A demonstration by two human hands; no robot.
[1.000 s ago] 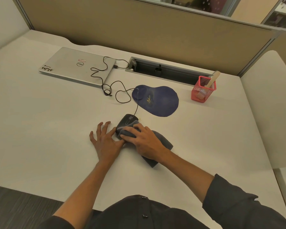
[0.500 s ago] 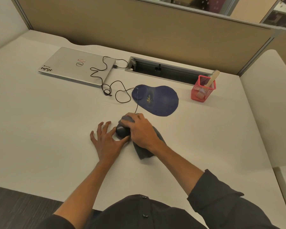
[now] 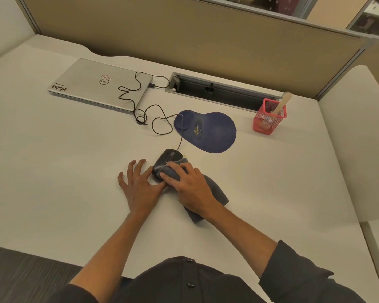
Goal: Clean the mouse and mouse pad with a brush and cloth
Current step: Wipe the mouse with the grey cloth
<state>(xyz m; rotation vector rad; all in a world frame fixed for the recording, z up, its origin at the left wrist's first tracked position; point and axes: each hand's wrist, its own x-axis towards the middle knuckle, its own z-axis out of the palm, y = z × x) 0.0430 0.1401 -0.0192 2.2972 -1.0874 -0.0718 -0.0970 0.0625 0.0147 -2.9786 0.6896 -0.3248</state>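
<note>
The right hand (image 3: 192, 189) and cloth (image 3: 212, 193) hide the mouse's (image 3: 167, 159) rear.

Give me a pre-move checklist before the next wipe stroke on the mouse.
1. Left hand steadies the mouse, fingers flat beside it: ok.
2. Right hand presses the cloth on the mouse's rear: ok.
3. Mouse front and wheel wiped: cannot tell.
4. Cable has slack, looped on the desk: ok.
5. Mouse pad free of debris: not ok, yellowish specks show.
6. Brush stands in the red holder: ok.
</note>
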